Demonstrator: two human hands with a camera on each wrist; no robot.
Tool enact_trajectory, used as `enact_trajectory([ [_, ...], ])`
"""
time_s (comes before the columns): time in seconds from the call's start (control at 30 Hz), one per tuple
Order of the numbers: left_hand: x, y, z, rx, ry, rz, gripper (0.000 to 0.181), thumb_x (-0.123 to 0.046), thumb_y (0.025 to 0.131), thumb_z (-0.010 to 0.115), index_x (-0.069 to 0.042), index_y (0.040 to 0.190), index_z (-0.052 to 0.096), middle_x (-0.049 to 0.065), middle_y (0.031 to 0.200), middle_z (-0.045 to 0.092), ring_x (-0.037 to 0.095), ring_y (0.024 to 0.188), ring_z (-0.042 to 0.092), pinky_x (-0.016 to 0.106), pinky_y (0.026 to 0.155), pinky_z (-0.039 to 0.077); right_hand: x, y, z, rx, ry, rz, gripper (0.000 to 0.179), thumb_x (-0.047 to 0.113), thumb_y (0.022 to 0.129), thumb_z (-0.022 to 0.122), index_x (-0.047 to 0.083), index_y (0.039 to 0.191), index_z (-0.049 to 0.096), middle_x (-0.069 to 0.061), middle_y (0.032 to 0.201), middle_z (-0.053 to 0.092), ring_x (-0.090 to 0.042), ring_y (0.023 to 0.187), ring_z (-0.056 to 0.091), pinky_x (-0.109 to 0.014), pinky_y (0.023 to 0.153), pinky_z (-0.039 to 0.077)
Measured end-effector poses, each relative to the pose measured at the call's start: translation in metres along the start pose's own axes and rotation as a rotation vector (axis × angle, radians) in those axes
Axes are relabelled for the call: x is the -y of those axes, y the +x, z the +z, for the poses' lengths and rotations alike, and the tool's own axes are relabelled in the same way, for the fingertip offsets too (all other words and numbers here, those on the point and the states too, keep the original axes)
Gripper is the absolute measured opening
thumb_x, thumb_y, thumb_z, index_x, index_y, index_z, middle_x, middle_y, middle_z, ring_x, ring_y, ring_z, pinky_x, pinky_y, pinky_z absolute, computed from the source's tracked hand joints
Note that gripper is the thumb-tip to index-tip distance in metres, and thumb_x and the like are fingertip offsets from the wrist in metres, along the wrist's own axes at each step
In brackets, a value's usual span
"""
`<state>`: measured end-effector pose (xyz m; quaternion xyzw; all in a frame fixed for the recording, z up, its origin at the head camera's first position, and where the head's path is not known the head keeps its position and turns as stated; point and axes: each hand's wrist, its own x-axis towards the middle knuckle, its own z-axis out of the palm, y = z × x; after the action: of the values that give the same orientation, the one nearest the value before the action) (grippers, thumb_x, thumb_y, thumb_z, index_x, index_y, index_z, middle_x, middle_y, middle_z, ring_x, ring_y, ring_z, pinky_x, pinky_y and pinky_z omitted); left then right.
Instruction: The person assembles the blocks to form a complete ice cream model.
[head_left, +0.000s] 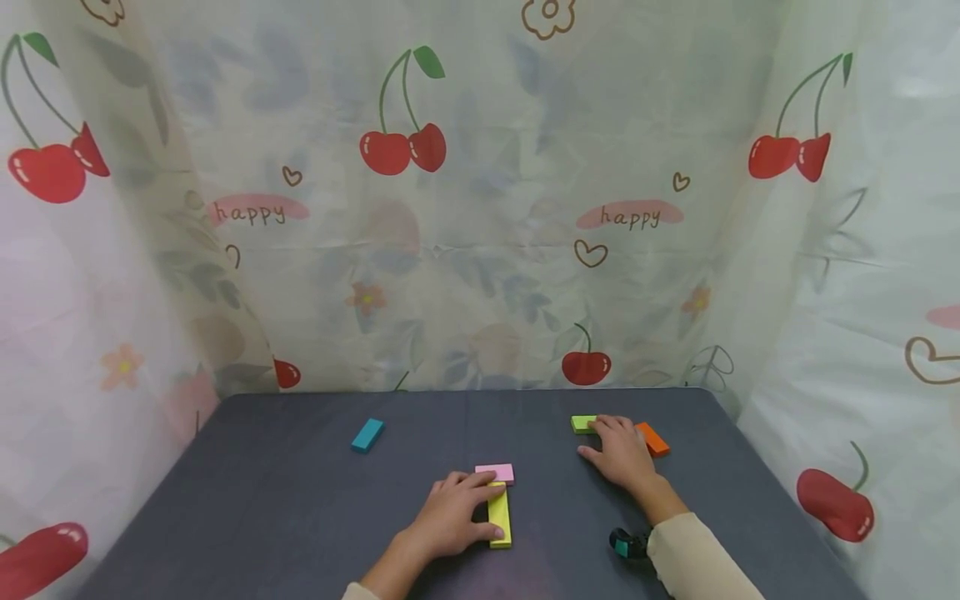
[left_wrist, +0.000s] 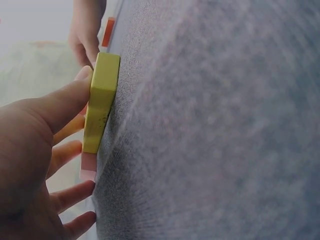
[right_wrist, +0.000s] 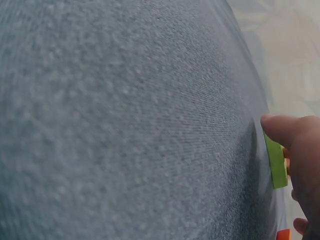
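Note:
On the dark table, a yellow block lies lengthwise, its far end against a pink block set crosswise. My left hand spreads over them: the thumb touches the yellow block on top near its close end, and other fingers reach its far end and the pink block. To the right, my right hand is over the right end of a lime green block, fingers extended, thumb held away to the side. The right wrist view shows the green block partly behind this hand.
An orange block lies just right of my right hand. A blue block sits alone at the left. A black strap-like device is at my right wrist. Printed curtains hang behind the table and on both sides.

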<state>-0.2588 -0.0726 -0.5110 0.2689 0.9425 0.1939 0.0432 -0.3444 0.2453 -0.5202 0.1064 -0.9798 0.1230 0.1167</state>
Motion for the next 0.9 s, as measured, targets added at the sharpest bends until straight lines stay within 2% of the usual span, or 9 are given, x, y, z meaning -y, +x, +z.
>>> enact_trajectory([
  [0.47,-0.005,0.001,-0.004,0.026,-0.028,-0.033,0.063,-0.056,0.081,0.071,-0.031,0.137,0.057,-0.007,0.146,0.045,0.026,0.122,0.044,0.055,0.096,0.035,0.02,0.0,0.003,0.068,0.016,-0.099,0.059,0.041,0.089,0.069,0.008,0.137,0.056,-0.015,0.14,0.048,-0.039,0.127,0.039,-0.062,0.102,0.028],
  [0.9,-0.005,0.003,-0.002,0.034,-0.018,-0.044,0.062,-0.056,0.081,0.072,-0.031,0.136,0.059,-0.007,0.144,0.047,0.027,0.12,0.045,0.055,0.096,0.036,0.041,0.003,0.014,0.081,0.063,-0.108,0.058,0.043,0.09,0.068,0.013,0.138,0.056,-0.012,0.14,0.049,-0.037,0.127,0.039,-0.061,0.104,0.027],
])
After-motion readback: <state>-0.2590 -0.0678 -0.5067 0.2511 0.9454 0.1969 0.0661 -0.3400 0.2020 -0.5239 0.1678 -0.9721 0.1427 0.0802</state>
